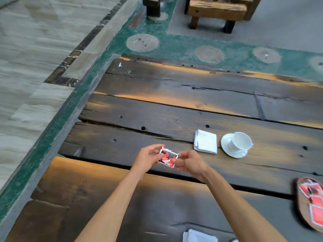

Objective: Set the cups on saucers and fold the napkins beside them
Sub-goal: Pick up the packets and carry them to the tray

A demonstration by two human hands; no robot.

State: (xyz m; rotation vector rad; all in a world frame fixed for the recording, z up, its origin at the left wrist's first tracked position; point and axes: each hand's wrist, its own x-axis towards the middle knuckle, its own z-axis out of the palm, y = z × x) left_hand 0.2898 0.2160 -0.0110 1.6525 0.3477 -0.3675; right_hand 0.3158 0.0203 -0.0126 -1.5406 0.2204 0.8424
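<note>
Both hands are holding one small red and white packet (168,157) just above the dark wooden counter (132,109). The left hand (146,158) is pinching the packet's left side with its thumb and bent fingers. The right hand (190,163) is pinching the packet's right side the same way. A white cup (240,141) is sitting on a white saucer (227,147) to the right, farther back on the counter. A folded white napkin (205,141) is lying just beside the saucer, on its left. Another white napkin (199,235) is peeking in at the bottom edge. A round wooden tray (301,213) with more red packets (314,198) in it is sitting at the far right.
</note>
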